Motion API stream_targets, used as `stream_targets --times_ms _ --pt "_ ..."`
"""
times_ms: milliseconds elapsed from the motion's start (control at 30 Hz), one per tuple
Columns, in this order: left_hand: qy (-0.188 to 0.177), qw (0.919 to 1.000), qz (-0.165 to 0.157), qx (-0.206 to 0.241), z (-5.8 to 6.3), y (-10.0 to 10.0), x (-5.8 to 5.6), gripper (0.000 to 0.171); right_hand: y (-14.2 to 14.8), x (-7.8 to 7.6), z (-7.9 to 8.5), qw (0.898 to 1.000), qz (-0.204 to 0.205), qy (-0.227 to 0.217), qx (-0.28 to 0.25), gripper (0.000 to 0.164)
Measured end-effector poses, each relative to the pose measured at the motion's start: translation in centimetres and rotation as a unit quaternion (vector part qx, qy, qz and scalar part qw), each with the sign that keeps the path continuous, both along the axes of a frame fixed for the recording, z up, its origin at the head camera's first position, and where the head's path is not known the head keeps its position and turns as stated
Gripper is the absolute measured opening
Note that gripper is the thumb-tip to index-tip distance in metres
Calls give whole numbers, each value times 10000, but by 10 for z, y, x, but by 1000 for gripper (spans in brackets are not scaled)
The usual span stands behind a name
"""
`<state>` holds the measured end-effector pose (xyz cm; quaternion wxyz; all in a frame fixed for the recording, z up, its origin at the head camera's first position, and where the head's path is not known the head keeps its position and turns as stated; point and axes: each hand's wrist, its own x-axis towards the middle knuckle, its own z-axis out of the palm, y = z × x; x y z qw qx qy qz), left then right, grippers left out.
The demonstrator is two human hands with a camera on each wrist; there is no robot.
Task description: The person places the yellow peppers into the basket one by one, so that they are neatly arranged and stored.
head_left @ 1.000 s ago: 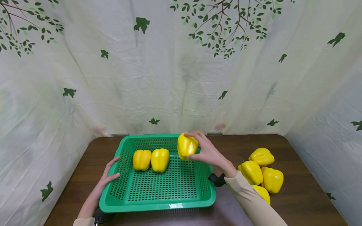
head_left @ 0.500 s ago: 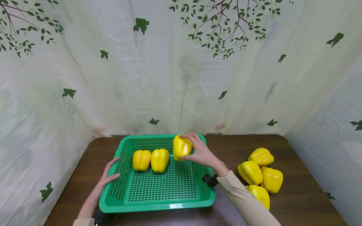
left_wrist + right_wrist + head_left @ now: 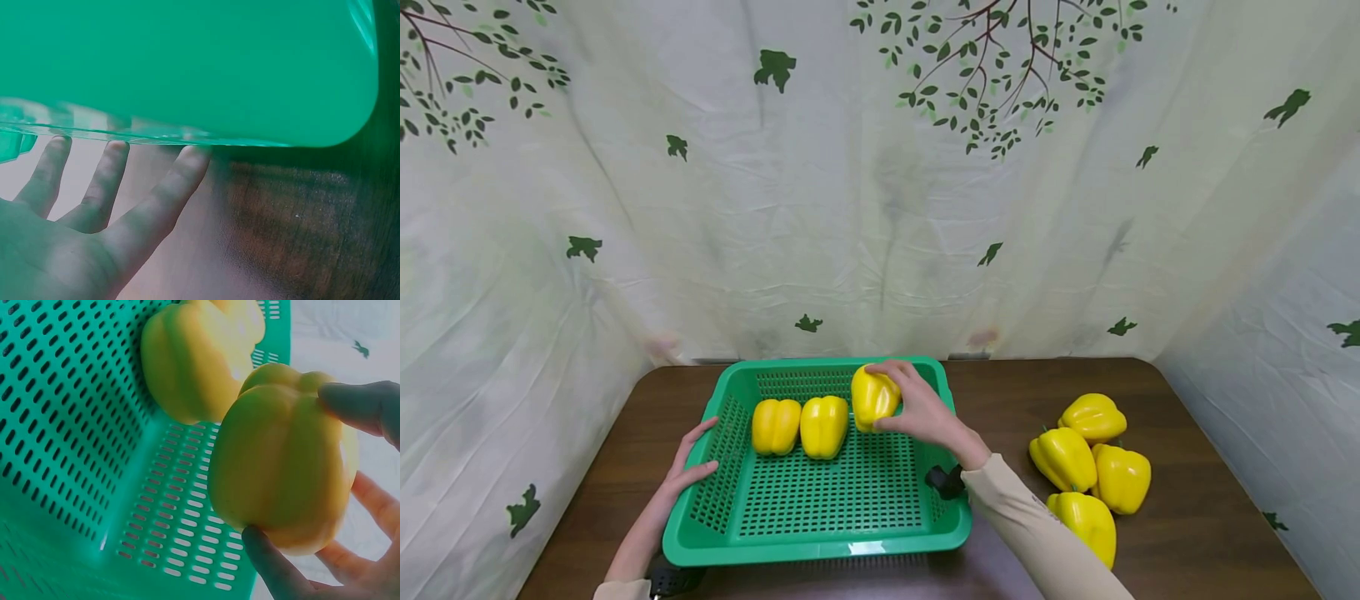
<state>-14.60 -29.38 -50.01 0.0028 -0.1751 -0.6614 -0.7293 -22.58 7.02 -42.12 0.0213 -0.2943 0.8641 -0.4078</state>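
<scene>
My right hand (image 3: 927,415) grips a yellow bell pepper (image 3: 870,398) between thumb and fingers, over the back right part of the green basket (image 3: 775,552). In the right wrist view the held pepper (image 3: 281,462) shows its lobed end, with fingertips on opposite sides. To its left, two more yellow bell peppers, a left one (image 3: 775,427) and a right one (image 3: 824,427), sit side by side in the basket. My left hand (image 3: 677,479) rests at the basket's left side. Its extended fingers touch the wall under the rim (image 3: 187,62) in the left wrist view.
Several yellow bell peppers (image 3: 1122,477) are grouped on the brown wooden table (image 3: 1195,550), right of the basket. A white curtain (image 3: 865,217) with printed leaves hangs behind the table and along its sides.
My right hand has carried the pepper leftward and slightly lower over the basket, closer to the two peppers inside. The left hand has stayed in place.
</scene>
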Motion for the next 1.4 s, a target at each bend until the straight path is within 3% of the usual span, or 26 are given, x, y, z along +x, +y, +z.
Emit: stream_targets --times_ms 567,1400 --pt "-229 9997 92 -64 1 1 2 61 -10 -4 -15 9985 22 -309 449 69" --pt "-3 9999 134 -61 -3 0 0 61 -21 -5 -33 9936 -44 -837 764 71"
